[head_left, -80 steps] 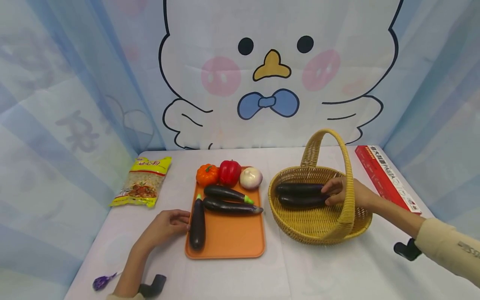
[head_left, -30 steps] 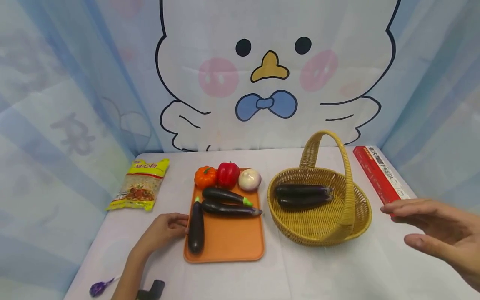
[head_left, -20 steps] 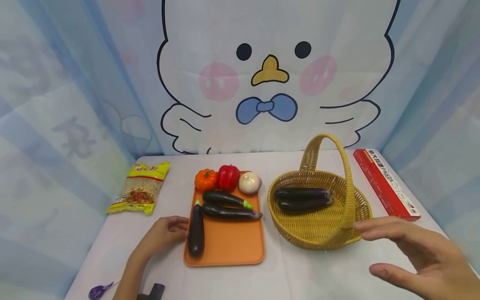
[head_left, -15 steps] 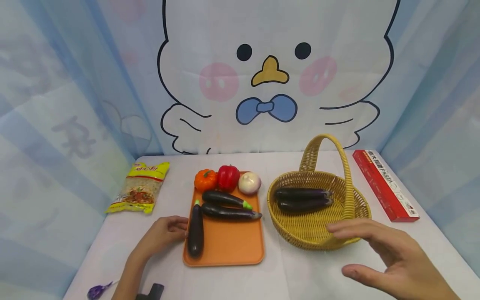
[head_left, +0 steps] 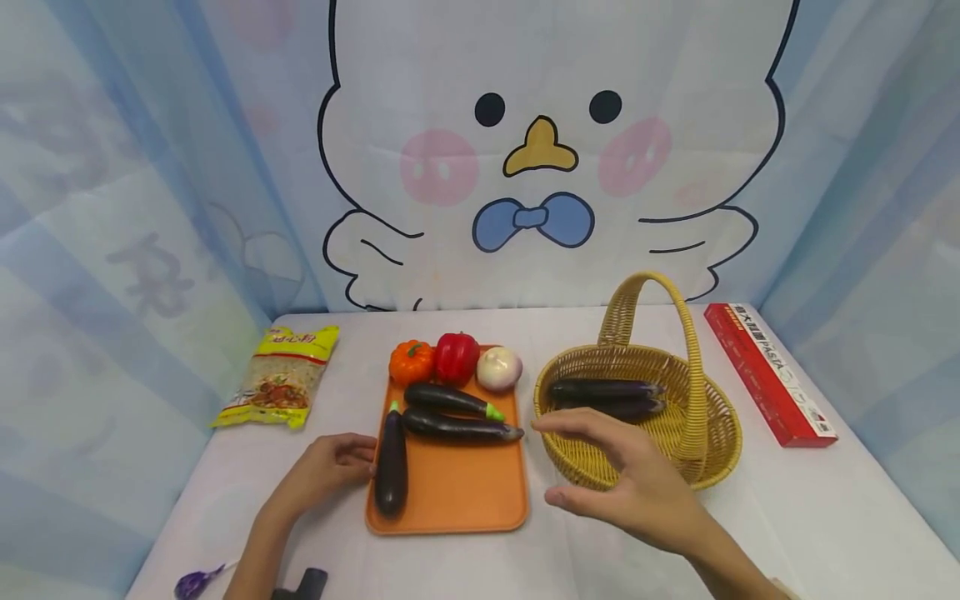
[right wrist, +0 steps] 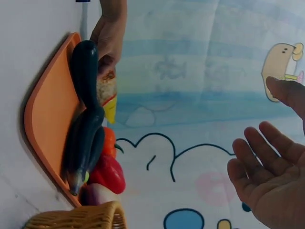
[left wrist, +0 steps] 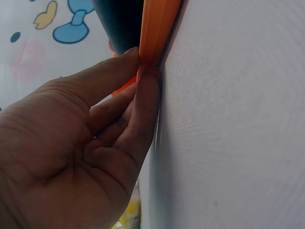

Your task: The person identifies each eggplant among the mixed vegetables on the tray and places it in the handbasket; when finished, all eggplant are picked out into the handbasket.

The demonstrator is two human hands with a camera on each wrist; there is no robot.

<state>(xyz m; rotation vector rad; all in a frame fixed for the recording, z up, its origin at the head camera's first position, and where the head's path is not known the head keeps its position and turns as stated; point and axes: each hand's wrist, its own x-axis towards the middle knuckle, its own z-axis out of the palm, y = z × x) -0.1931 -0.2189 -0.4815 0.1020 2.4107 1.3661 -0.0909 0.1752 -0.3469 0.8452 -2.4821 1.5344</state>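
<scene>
My left hand pinches the left edge of an orange tray; in the left wrist view the thumb lies on the rim and fingers are under it. One eggplant lies lengthwise along that edge. Two more, a green-tipped eggplant and a purple-tipped eggplant, lie crosswise. Behind them are an orange pumpkin, a red bell pepper and a white onion. My right hand hovers in front of the basket, thumb and fingers spread apart, holding nothing.
Right of the tray stands a yellow wicker basket with a tall handle and two eggplants inside. A red pasta box lies at the far right. On the left are a yellow food bag and a small purple item.
My right hand has let go of the eggplants in the basket, drawn out to the right, then swept left across the basket's front towards the tray. The left hand stays at the tray edge.
</scene>
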